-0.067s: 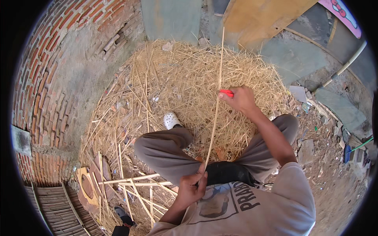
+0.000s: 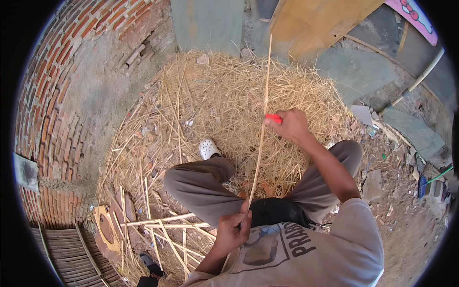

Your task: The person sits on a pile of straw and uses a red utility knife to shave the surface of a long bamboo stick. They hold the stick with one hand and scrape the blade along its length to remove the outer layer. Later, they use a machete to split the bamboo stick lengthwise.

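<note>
A long, narrow, pale bamboo-like strip (image 2: 259, 155) passes above the broad heap of straw-coloured shavings (image 2: 215, 95). Its long axis runs away from the body, bowing slightly, the far tip leaning a little right past the heap's far edge. On the heap's near side, the left hand (image 2: 234, 226) is clamped on the near end, probably to steady it. Above the heap, the right hand (image 2: 292, 125) is closed around a small red-handled tool (image 2: 274, 117) at the strip, apparently to bear on it; any blade is too small to tell.

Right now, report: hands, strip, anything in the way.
Left hand grips near end of strip. Right hand holds red tool at strip. Straw below, nothing blocking.
</note>
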Tool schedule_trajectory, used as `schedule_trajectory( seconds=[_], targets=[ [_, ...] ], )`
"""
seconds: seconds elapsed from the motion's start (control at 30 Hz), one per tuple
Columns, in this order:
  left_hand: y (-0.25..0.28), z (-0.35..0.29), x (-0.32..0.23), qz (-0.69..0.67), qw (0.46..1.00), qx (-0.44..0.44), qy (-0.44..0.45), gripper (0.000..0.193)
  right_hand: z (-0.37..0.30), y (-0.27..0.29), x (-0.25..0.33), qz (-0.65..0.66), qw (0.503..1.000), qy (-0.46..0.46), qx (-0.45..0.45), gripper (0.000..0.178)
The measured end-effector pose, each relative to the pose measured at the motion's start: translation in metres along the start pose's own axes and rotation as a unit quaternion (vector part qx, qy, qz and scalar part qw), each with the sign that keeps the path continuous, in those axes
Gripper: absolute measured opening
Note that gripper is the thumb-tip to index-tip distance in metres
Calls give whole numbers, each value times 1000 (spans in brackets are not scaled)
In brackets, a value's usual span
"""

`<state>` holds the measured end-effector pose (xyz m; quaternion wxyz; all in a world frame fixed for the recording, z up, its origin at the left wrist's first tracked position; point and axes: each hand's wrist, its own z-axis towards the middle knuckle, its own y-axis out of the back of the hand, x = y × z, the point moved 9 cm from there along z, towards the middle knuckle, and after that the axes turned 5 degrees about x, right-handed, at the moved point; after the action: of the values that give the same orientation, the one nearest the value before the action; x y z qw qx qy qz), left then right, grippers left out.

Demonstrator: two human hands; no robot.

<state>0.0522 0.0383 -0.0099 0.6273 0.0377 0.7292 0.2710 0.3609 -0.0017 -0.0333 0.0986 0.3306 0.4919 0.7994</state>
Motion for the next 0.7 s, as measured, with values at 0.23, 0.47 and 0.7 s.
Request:
schedule_trajectory(
  seconds=[0.23, 0.47, 0.7],
  targets=[
    [-1, -9, 12, -27, 999, 6, 21, 35, -1, -9, -10, 3, 999, -26, 42, 67],
    [4, -15, 14, -57, 997, 37, 35, 28, 25, 16, -43, -99, 994, -40, -36, 75],
    [17, -39, 46, -161, 982, -13, 97, 33, 36, 44, -96, 62, 977, -194, -65, 77]
  ],
)
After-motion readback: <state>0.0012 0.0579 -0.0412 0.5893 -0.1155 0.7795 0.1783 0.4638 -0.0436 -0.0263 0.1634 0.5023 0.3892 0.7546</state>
